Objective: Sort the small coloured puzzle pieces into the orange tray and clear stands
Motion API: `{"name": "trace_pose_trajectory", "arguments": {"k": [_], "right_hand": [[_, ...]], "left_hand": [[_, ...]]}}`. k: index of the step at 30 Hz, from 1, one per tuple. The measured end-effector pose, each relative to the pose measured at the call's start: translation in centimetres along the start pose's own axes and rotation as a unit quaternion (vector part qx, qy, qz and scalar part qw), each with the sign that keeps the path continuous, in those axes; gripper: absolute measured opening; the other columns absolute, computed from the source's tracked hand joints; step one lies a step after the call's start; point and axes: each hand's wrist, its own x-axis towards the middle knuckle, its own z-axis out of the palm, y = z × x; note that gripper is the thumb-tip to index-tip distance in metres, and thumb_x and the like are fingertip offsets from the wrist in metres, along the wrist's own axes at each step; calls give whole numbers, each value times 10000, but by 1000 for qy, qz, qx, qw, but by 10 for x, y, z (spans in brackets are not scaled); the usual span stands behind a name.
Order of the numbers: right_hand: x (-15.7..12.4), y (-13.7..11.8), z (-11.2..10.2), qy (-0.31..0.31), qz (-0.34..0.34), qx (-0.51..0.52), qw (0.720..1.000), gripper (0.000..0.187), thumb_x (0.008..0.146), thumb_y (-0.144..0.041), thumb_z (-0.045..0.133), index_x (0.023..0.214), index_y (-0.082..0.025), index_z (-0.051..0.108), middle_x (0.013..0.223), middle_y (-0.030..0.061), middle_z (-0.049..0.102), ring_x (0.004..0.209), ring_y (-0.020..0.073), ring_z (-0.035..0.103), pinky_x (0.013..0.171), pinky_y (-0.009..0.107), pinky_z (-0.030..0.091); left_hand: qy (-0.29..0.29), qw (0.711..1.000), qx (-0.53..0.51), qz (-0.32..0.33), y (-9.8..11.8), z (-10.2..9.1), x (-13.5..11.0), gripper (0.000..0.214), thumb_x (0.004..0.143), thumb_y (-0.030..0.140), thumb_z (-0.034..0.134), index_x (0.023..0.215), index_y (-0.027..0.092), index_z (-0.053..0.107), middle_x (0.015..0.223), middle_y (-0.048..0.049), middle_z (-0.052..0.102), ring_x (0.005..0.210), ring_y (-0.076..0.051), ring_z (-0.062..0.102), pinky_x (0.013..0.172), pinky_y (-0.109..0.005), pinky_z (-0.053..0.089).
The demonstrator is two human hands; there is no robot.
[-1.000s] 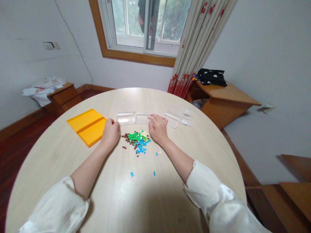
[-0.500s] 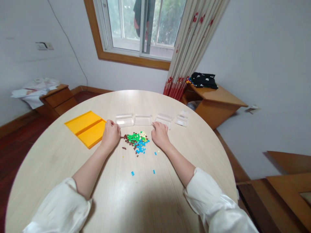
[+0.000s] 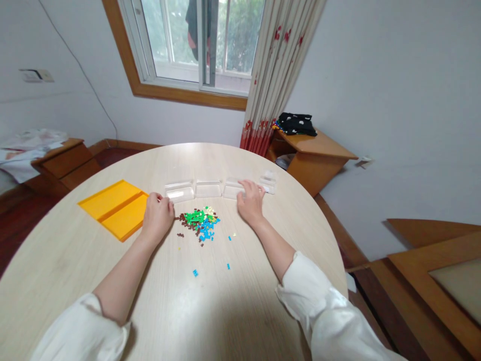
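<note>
Head view, left hand (image 3: 158,216): curled beside yellow tray (image 3: 112,196); whether pinching, cannot tell.
Right hand (image 3: 251,203): spread at third clear box (image 3: 230,190).
Brick pile (image 3: 196,217): on worktop (image 3: 210,311), between hands.
Box row (image 3: 208,189): aligning seems in hand; next calls for light nudging.

The third clear box (image 3: 232,189), counting from the left, sits closer to the right side of the second clear box (image 3: 208,189) and runs more nearly in line with it; a second ago it was slanted and set apart. The right hand (image 3: 251,204), whose fingers were at the second box's right end, is now farther right of it, fingers over the third box's right part. More wooden furniture (image 3: 421,258) shows well right of the second box.
</note>
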Motion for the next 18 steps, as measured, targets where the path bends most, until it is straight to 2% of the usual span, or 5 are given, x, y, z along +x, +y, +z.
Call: {"name": "trace_pose_trajectory", "arguments": {"k": [3, 5, 7, 12, 18], "right_hand": [[5, 40, -13, 23, 94, -71, 993, 480, 830, -141, 390, 1300, -135, 487, 1356, 149, 493, 1240, 242, 417, 1018, 421, 202], [3, 60, -19, -28, 136, -98, 985, 453, 836, -174, 413, 1271, -117, 524, 1299, 168, 542, 1186, 265, 462, 996, 435, 216], [-2, 69, -23, -69, 129, -118, 982, 414, 849, -185, 409, 1226, -112, 566, 1220, 171, 597, 1133, 266, 499, 983, 436, 228], [-21, 62, -31, -74, 115, -149, 979, 386, 860, -176, 405, 1188, -110, 597, 1161, 175, 632, 1082, 269, 533, 952, 428, 269], [-39, 51, -40, -101, 54, -101, 988, 393, 871, -179, 392, 1213, -118, 575, 1199, 164, 619, 1109, 262, 527, 950, 415, 306]], "left_hand": [[17, 1000, -12, 2, 0, -1, -1, 334, 845, 270, 385, 860, 80, 659, 951, -173, 477, 882, -290, 481, 816, -459, 453], [32, 999, -25, 6, 0, -2, -1, 331, 848, 272, 396, 911, 83, 661, 990, -183, 477, 907, -298, 477, 832, -479, 445], [45, 998, -37, 7, 2, -5, -2, 326, 852, 268, 408, 962, 90, 657, 1039, -193, 472, 952, -311, 468, 853, -499, 432], [67, 995, -68, 7, 12, -14, -10, 335, 864, 275, 421, 1049, 99, 636, 1144, -205, 446, 1062, -334, 441, 909, -522, 405], [80, 987, -141, 5, 22, -22, -30, 345, 875, 283, 395, 1070, 114, 623, 1114, -177, 502, 1084, -298, 482, 970, -483, 408]]}}
